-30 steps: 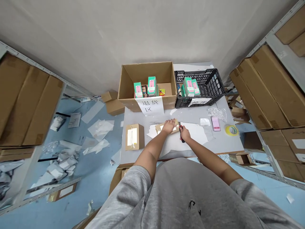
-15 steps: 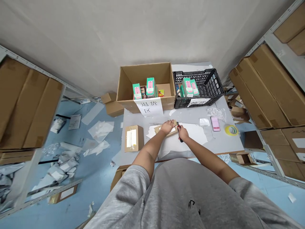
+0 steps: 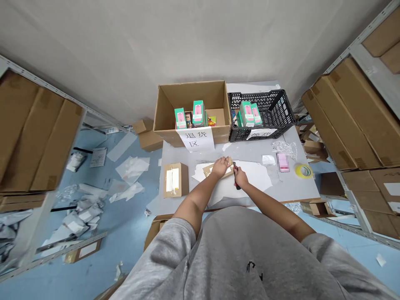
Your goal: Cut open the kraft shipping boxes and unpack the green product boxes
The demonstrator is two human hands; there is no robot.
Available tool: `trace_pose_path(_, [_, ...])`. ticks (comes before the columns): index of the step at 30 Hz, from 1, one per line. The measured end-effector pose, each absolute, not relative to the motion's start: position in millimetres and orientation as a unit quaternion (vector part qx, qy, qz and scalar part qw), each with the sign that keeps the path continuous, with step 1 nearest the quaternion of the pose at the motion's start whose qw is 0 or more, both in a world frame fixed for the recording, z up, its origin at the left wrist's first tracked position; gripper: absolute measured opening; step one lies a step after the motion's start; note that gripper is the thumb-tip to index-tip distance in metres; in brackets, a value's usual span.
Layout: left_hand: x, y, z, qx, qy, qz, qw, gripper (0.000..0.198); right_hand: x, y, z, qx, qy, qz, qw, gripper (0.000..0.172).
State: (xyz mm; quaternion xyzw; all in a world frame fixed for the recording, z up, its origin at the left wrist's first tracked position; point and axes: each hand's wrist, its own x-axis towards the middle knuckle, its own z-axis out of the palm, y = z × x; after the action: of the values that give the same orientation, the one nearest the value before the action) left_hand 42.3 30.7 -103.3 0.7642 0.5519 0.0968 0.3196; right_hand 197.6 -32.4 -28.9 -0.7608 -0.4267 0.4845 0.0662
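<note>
Kraft cardboard parcel (image 3: pixel 208 170) lies flat on a sheet of white paper (image 3: pixel 253 177) near the front of a grey table (image 3: pixel 300 189), and the left hand (image 3: pixel 220 167) rests on top of it, fingers curled over its upper face and pressing it down. The right hand (image 3: pixel 240 177) is closed around a black-and-red box cutter (image 3: pixel 238 186), just beside the parcel's right end; the blade is too small to make out. Further left on the table sits a taped kraft box (image 3: pixel 175 180) with a white label. To the right lie a white slip (image 3: pixel 268 160), a pink package (image 3: pixel 283 162), a crumple of bubble wrap (image 3: pixel 284 148) and a roll of yellow tape (image 3: pixel 303 171). At the table's far edge, an open cardboard box (image 3: pixel 215 137) with a paper sign (image 3: pixel 195 139) on its front holds upright green-and-pink product boxes (image 3: pixel 198 113), and a black plastic crate (image 3: pixel 275 108) beside it holds more of them (image 3: pixel 246 113). Metal shelves stacked with cartons (image 3: pixel 343 116) stand on the right and left, and paper scraps (image 3: pixel 131 168) litter the blue floor (image 3: pixel 62 271).
</note>
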Motion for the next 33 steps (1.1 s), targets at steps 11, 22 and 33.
trace_pose_path(11, [45.2,30.4,-103.4,0.764,0.561,0.063,0.312,0.060,192.0,-27.2,-31.8,-0.765,-0.429,0.476,0.061,0.037])
trace_pose_path(22, [47.3,31.0,-111.9,0.813,0.540,0.025,0.215,0.061,188.2,-27.6,-31.8,-0.772,-0.424,0.471,0.058,0.037])
trace_pose_path(33, [45.9,34.6,-108.1,0.815,0.548,0.021,0.190,0.057,192.7,-29.0,-34.7,-0.764,-0.430,0.476,0.075,0.039])
